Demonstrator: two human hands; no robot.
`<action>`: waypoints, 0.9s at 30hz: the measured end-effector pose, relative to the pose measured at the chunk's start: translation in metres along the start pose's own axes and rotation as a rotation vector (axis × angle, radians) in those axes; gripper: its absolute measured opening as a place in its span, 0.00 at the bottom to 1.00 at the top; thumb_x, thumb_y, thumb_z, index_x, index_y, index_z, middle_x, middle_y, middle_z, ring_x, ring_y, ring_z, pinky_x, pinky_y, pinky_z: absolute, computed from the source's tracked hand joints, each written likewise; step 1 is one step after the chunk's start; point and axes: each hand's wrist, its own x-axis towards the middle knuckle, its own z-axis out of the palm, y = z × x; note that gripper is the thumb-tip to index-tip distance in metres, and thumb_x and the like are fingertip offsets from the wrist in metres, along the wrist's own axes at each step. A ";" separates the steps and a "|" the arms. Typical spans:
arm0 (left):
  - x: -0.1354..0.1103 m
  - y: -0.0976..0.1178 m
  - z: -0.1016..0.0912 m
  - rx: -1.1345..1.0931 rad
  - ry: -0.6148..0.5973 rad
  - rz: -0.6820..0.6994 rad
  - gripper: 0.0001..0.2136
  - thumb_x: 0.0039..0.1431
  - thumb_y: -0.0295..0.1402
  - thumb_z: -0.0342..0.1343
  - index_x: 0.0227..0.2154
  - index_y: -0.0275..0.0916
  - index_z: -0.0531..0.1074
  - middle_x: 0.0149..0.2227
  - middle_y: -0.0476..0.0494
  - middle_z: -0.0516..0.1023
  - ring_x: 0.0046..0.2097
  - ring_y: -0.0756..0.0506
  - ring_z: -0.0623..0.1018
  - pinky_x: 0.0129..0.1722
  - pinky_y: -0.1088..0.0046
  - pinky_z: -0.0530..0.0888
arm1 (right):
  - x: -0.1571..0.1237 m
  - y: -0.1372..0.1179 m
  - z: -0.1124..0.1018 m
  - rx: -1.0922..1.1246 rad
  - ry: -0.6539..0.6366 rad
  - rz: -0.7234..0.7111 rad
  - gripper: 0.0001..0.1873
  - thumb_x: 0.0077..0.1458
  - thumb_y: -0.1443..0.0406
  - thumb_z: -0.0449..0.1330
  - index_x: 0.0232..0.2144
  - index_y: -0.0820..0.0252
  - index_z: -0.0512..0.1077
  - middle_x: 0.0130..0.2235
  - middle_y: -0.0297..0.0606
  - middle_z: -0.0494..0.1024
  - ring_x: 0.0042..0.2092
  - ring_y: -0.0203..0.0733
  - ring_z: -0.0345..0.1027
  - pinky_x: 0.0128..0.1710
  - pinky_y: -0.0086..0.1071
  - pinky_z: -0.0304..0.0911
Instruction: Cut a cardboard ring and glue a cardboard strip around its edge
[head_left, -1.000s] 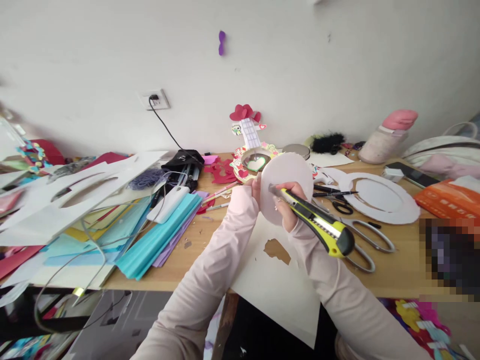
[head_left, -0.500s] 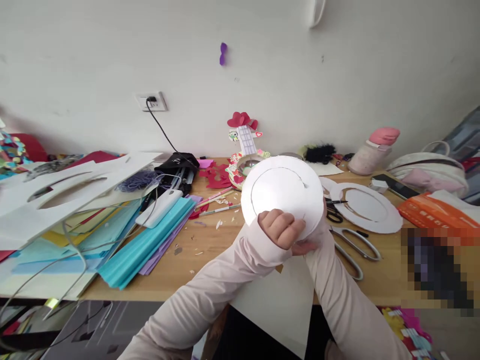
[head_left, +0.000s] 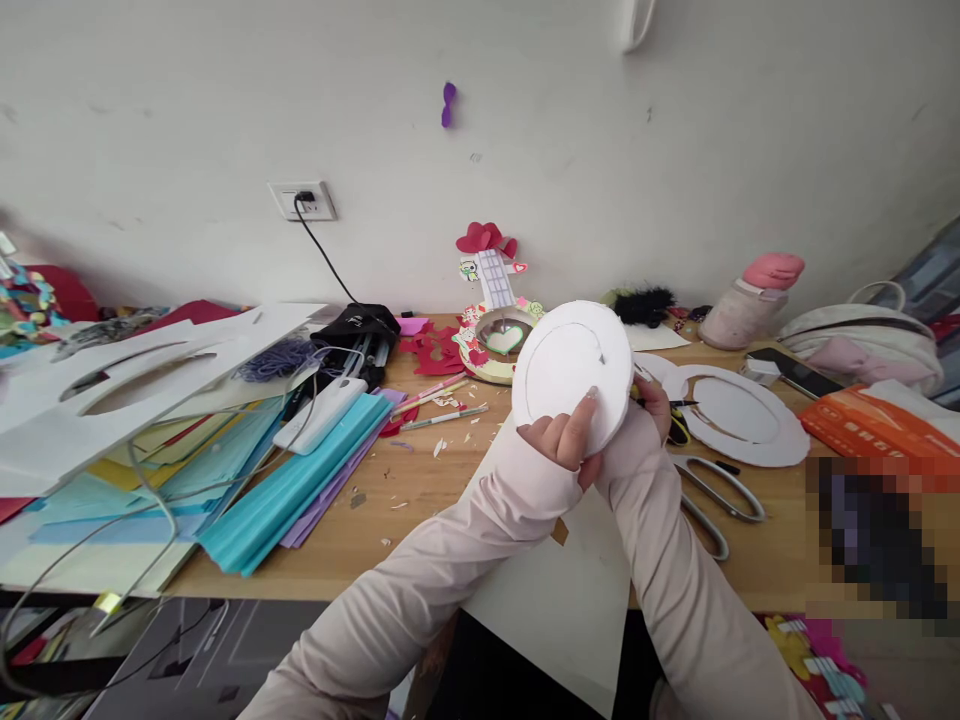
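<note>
A round white disc (head_left: 559, 350), with a circle drawn on its face and a small dark slit near the upper right, is held tilted above the table. My left hand (head_left: 559, 435) grips its lower edge, index finger lying on the face and the other fingers curled. My right hand (head_left: 654, 400) is closed at the disc's right edge, partly behind it. A small dark bit shows by its fingertips; what it holds is mostly hidden. Beyond the right hand lie a white ring-shaped piece (head_left: 739, 415) and a black-and-yellow handle (head_left: 679, 428), partly covered.
Large grey-handled scissors (head_left: 724, 490) lie right of my right forearm. A decorated paper craft (head_left: 495, 335) stands behind the disc. Turquoise folded paper (head_left: 300, 490), a white cut-out board (head_left: 150, 380) and cables fill the left. An orange packet (head_left: 885, 430) and a bottle (head_left: 746, 305) are at right.
The disc has shifted right and turned more edge-on. My left index finger has stretched out over its face. My right hand's fingers have come into view past the right edge.
</note>
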 end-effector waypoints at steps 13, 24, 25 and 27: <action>0.016 -0.024 -0.026 -0.295 0.026 -0.428 0.18 0.79 0.45 0.45 0.47 0.41 0.76 0.36 0.41 0.82 0.36 0.42 0.82 0.34 0.66 0.76 | -0.046 0.011 0.018 -0.716 -0.267 -0.564 0.10 0.62 0.56 0.69 0.41 0.50 0.73 0.24 0.24 0.75 0.25 0.36 0.64 0.28 0.32 0.63; 0.016 -0.025 -0.013 -0.324 0.081 -0.596 0.27 0.77 0.55 0.40 0.37 0.42 0.77 0.26 0.43 0.78 0.24 0.43 0.75 0.22 0.65 0.68 | -0.055 0.010 0.013 -0.932 -0.209 -0.563 0.06 0.65 0.60 0.67 0.38 0.52 0.74 0.22 0.27 0.70 0.25 0.38 0.63 0.28 0.37 0.62; 0.016 -0.024 -0.013 -0.311 0.073 -0.604 0.26 0.76 0.54 0.41 0.36 0.42 0.77 0.25 0.44 0.78 0.24 0.43 0.75 0.23 0.65 0.69 | -0.054 0.010 0.011 -0.933 -0.204 -0.563 0.06 0.65 0.60 0.66 0.38 0.52 0.74 0.21 0.26 0.69 0.24 0.38 0.62 0.27 0.36 0.61; 0.017 -0.024 -0.013 -0.303 0.050 -0.607 0.25 0.76 0.54 0.42 0.36 0.43 0.76 0.25 0.44 0.78 0.25 0.43 0.75 0.23 0.65 0.70 | -0.054 0.011 0.009 -0.930 -0.189 -0.558 0.06 0.65 0.60 0.66 0.38 0.52 0.74 0.21 0.26 0.68 0.24 0.38 0.60 0.26 0.36 0.59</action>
